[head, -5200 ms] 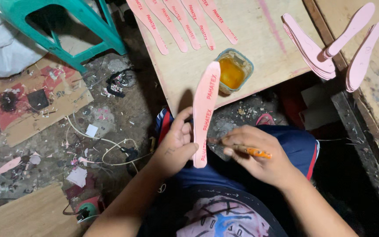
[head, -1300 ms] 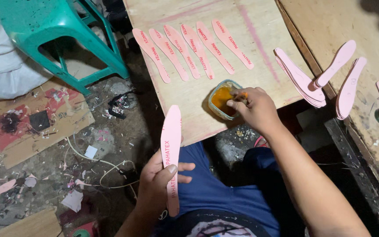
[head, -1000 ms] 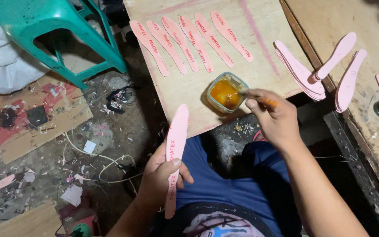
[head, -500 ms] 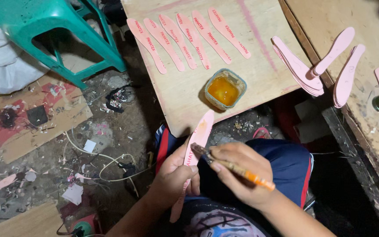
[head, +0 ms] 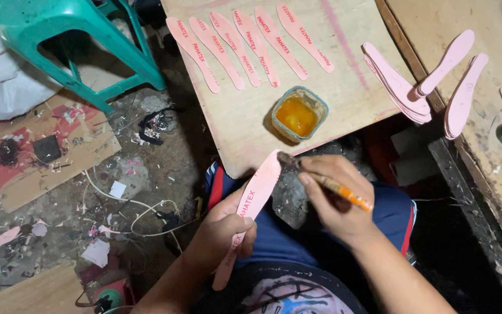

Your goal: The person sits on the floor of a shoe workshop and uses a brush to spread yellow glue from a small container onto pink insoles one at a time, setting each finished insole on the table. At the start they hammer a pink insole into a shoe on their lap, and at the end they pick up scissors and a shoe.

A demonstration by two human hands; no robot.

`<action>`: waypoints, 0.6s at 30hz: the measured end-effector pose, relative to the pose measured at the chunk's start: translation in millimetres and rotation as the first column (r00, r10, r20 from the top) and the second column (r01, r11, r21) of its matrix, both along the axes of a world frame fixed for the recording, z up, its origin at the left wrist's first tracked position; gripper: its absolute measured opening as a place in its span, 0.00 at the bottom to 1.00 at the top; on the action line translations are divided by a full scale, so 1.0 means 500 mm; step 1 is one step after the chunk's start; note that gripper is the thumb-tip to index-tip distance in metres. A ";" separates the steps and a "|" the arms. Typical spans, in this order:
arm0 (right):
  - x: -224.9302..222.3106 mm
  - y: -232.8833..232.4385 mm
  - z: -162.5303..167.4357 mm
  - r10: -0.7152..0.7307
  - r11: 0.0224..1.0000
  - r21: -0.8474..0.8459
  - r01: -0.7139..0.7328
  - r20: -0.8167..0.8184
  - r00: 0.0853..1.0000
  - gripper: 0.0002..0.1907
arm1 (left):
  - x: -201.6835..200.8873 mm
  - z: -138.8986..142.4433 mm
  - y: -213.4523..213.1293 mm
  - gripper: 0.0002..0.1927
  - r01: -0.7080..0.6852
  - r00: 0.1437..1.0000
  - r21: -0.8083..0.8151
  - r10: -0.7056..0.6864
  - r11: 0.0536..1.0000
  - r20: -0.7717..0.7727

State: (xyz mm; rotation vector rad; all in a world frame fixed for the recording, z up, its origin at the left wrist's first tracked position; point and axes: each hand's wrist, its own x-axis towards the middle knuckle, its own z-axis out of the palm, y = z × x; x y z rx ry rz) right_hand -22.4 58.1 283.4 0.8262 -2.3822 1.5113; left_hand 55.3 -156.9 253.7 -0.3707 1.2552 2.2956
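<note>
My left hand [head: 223, 231] grips a long pink insole strip [head: 250, 210] with red print, held over my lap and slanting up toward the board. My right hand [head: 335, 200] holds an orange-handled brush [head: 326, 182]; its dark bristle tip touches the strip's upper end. A small square cup of amber glue [head: 299, 113] sits on the plywood board [head: 344, 99] just above both hands. Several more pink strips [head: 245, 42] lie in a row at the board's far side.
A stack of wider pink sole pieces [head: 399, 87] lies at the board's right edge; two more [head: 465, 87] rest on the wooden bench to the right. A green plastic stool [head: 68, 40] stands at top left. Cardboard [head: 42, 154], wire and scraps litter the dirt floor.
My right hand dipped the brush in the glue cup, then drew back toward my lap. The left hand raised the strip, and the brush tip now meets its upper end.
</note>
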 end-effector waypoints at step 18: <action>-0.245 0.013 -0.097 -0.143 0.949 0.291 0.117 0.070 0.987 0.10 | -0.085 -0.191 -0.001 0.28 -0.348 0.926 0.220 0.299 0.911 0.229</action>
